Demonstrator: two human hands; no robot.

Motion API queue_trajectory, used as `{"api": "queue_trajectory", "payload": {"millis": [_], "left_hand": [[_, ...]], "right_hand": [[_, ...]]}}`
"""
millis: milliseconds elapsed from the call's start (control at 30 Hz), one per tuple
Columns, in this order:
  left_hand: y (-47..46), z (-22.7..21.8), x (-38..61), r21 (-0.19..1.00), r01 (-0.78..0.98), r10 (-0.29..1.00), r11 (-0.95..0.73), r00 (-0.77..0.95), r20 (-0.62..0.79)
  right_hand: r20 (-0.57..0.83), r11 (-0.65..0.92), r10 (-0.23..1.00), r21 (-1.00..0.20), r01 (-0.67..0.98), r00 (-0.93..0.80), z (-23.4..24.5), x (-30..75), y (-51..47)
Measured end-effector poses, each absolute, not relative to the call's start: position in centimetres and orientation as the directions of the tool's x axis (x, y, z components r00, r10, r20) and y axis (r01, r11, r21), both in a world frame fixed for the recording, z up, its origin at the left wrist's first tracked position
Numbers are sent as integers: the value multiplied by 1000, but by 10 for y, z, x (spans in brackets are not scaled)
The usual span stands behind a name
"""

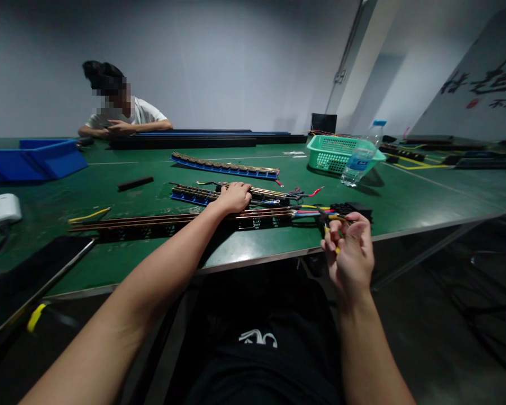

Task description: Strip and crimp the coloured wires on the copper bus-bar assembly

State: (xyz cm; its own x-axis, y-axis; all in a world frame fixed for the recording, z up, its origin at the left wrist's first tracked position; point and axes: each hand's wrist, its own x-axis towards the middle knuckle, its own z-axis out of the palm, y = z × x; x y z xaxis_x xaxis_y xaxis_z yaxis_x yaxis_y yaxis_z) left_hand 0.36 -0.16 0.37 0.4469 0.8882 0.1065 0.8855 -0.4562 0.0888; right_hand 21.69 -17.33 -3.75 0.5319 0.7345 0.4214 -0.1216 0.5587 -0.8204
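Note:
My left hand (235, 198) reaches over a long black strip with copper bars (168, 220) near the table's front edge. Its fingers curl down onto a shorter strip with brass-coloured bars (270, 194) just behind; the fingertips are hidden. At the right end of the long strip, my right hand (351, 244) is closed around pliers with yellow handles (326, 229). Their dark jaws are up against the coloured wires (310, 212) leaving the strip. A black block (354, 210) lies beyond the wires, partly behind my right hand.
Another barred strip (225, 167) lies farther back. A green basket (326, 154) and a water bottle (360, 160) stand at right. At left are a blue bin (34, 163), a white device (0, 211) and a black bar (135, 183). A person (124, 112) leans on the far edge.

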Motion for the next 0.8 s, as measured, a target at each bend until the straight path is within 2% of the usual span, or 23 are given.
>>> {"api": "queue_trajectory", "payload": {"millis": [33,100,200,233,300,400,533,600,700,800], "left_hand": [[-2,4,4,90,886,889,-455,445,106],[-2,4,4,92,886,890,-454,444,104],[-2,4,4,91,885,889,-456,447,103],[-1,4,4,88,885,888,-456,448,102],[-1,3,4,82,887,890,-454,446,99],[1,3,4,77,892,894,-446,438,96],[1,2,4,78,891,892,-447,438,108],[0,2,4,81,888,889,-453,443,115],[-2,2,3,80,884,884,-461,451,122],[-3,2,3,74,885,885,-460,449,123]], "right_hand": [[444,555,725,-829,-66,527,-38,217,-176],[532,535,679,-830,157,506,-41,213,-183],[689,469,603,-714,521,402,-47,203,-198],[731,474,580,-662,581,360,-50,198,-203],[795,546,534,-583,602,287,-53,190,-211],[816,692,501,-578,433,290,-50,178,-211],[681,714,660,-700,19,319,-34,165,-190],[624,673,726,-731,-112,290,-28,159,-174],[556,602,797,-768,-221,237,-28,154,-147],[532,579,813,-778,-244,236,-33,149,-130]]}}
